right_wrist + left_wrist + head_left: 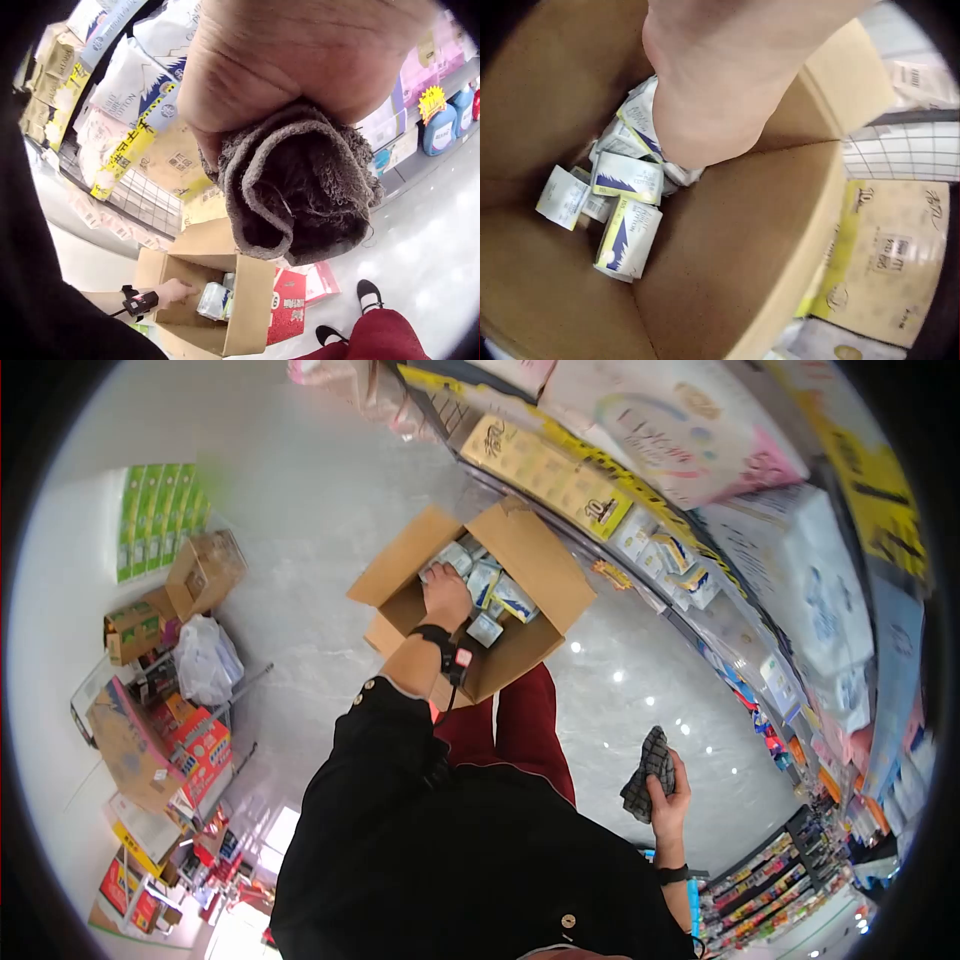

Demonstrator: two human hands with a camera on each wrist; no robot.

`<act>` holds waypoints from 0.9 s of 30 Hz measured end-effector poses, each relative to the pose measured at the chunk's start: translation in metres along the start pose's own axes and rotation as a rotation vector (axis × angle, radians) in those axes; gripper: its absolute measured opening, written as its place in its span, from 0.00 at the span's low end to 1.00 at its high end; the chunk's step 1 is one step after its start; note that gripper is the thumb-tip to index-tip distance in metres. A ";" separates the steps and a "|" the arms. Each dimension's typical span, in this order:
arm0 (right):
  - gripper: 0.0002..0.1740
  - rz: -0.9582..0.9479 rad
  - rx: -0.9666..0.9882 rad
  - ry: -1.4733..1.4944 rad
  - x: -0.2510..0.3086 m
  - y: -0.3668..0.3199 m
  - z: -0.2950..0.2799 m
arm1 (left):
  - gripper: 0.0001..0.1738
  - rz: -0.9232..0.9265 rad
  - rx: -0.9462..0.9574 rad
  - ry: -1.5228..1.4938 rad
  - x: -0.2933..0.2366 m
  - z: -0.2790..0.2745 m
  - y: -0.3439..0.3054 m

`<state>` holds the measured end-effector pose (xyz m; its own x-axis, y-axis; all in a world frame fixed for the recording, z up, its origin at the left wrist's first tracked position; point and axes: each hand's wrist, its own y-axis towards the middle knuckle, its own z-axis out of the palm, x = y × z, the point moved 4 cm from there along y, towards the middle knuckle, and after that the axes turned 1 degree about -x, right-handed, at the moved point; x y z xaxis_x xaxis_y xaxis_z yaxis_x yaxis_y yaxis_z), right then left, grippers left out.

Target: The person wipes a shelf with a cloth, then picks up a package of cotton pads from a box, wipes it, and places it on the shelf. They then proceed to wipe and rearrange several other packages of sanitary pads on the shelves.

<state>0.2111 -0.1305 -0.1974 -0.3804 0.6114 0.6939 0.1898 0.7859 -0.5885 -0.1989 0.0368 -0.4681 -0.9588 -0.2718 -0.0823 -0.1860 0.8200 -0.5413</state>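
Note:
Inside an open cardboard box (393, 565), my left hand (447, 600) (720, 82) (174, 291) reaches down with its fingers at a white pack (452, 557). Its fingertips are hidden in the left wrist view; one finger looks extended in the right wrist view. Several small white, blue and yellow packs (515, 600) (628, 178) (214, 300) lie loosely at the bottom of the box. My right hand (672, 795) (300, 60) grips a folded dark grey checked cloth (650, 775) (330, 180), held up away from the box.
Shelves with tissue packs (545, 475) run along the right, close to the box. A loaded cart with a red box (205, 755) and a white plastic bag (207, 660) stands at the left. My legs (530, 730) are just behind the box on the grey floor (330, 500).

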 end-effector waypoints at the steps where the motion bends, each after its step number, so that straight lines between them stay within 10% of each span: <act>1: 0.27 0.085 -0.002 0.049 -0.008 -0.001 -0.003 | 0.24 -0.072 -0.054 0.009 0.004 0.010 0.008; 9: 0.29 -0.014 0.048 -0.130 -0.015 0.013 -0.002 | 0.10 0.333 -0.168 -0.600 -0.058 -0.032 -0.038; 15: 0.53 0.038 0.086 -0.210 0.031 0.147 0.007 | 0.07 0.392 -0.154 -0.859 -0.112 -0.083 -0.080; 17: 0.60 -0.265 -0.012 -0.244 0.027 0.212 0.017 | 0.06 0.396 -0.127 -0.864 -0.126 -0.082 -0.086; 21: 0.58 -0.232 0.065 -0.170 0.041 0.322 0.032 | 0.06 0.504 -0.106 -0.870 -0.138 -0.074 -0.098; 23: 0.33 0.011 0.176 0.155 -0.025 0.404 0.025 | 0.07 0.588 -0.091 -0.805 -0.137 -0.067 -0.104; 27: 0.39 -0.047 0.127 -0.014 -0.014 0.422 0.031 | 0.06 0.549 -0.106 -0.838 -0.119 -0.066 -0.108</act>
<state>0.2686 0.1901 -0.4679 -0.3993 0.5718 0.7167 0.0554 0.7953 -0.6037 -0.0788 0.0134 -0.3445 -0.4655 -0.0764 -0.8818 0.1789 0.9676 -0.1783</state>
